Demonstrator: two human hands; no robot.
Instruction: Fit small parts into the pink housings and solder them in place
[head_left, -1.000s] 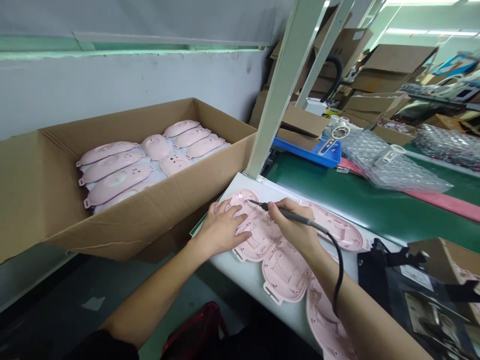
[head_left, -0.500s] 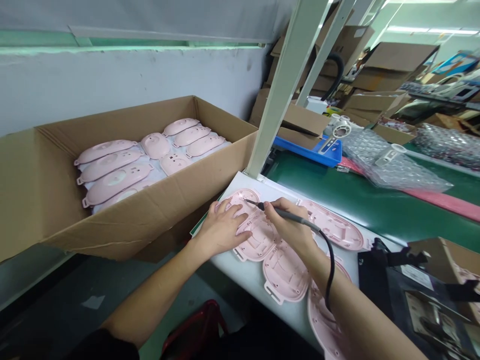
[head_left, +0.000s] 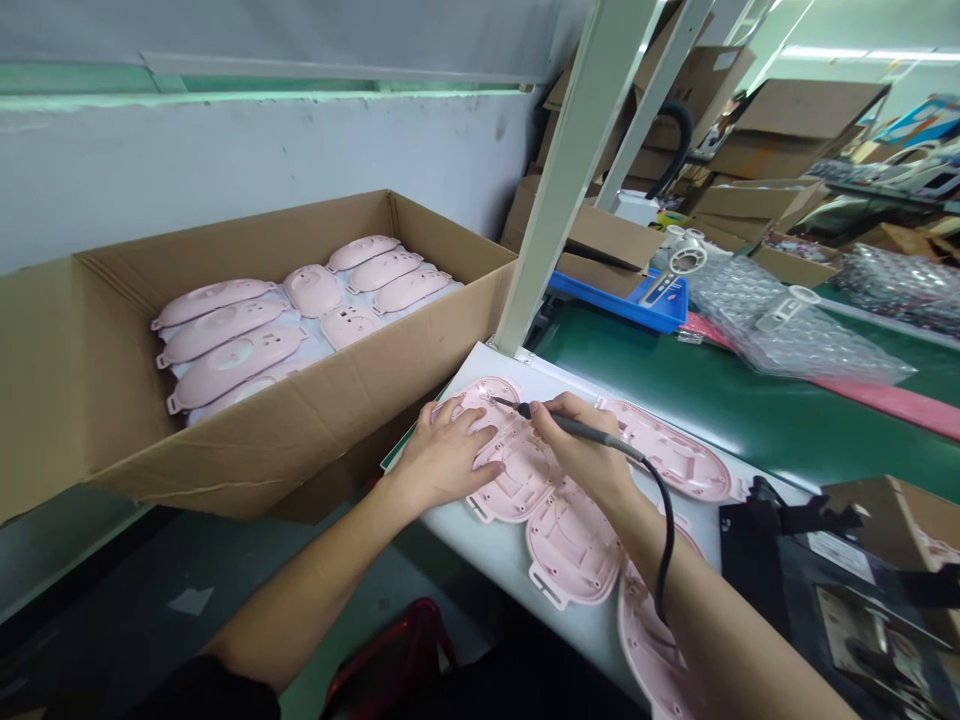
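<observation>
A long green conveyor belt [head_left: 720, 420] runs to the right of the work area, with a white metal upright [head_left: 577, 170] rising at its near end. A large open corrugated cardboard box [head_left: 300, 420] stands to the left of the belt and holds rows of pale pink plastic shells [head_left: 232, 365] on a white liner [head_left: 319, 350]. Beyond the upright, a clear bubble-wrap bag [head_left: 795, 345] lies on the belt beside a blue plastic tray [head_left: 660, 310].

A white flat board [head_left: 487, 585] lies at the near edge of the belt and carries a line of four pale pink moulded plastic housings. The housing under inspection [head_left: 517, 475] lies on the board, directly below both hands, with the other housings [head_left: 574, 545] adjoining it.

The left hand [head_left: 442, 455] rests flat on this housing, fingers spread, with no closed grip. The right hand [head_left: 581, 450] makes a narrow pen grip on a slim black corded tool with a fine metal tip [head_left: 577, 427]. The tip sits at the housing's upper part, just beyond the left fingers [head_left: 469, 420]; contact cannot be confirmed. A black cable [head_left: 664, 560] hangs from the tool past the right wrist.
</observation>
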